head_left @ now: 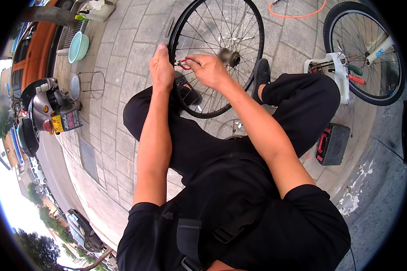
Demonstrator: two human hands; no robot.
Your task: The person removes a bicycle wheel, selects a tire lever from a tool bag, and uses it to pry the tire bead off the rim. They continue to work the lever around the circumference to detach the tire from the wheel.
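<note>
A bicycle wheel (261,40) with a black rim, thin spokes and a metal hub (234,58) stands between my legs. No tyre shows on it. My left hand (162,70) is closed on the rim's left side, thumb pointing up. Between the fingers and thumb of my right hand (208,71) is a small red spoke wrench (186,68). It sits at the spoke ends, just inside the rim and beside my left hand. The wrench's jaw is too small to make out.
To the right are a white tool basket (343,92), a tyred bicycle wheel (332,22) and a black toolbox (335,144). An orange hose (298,17) lies ahead. At left are a teal basin (78,47), a round stool (75,86), a scooter (45,108) and an orange car (34,49).
</note>
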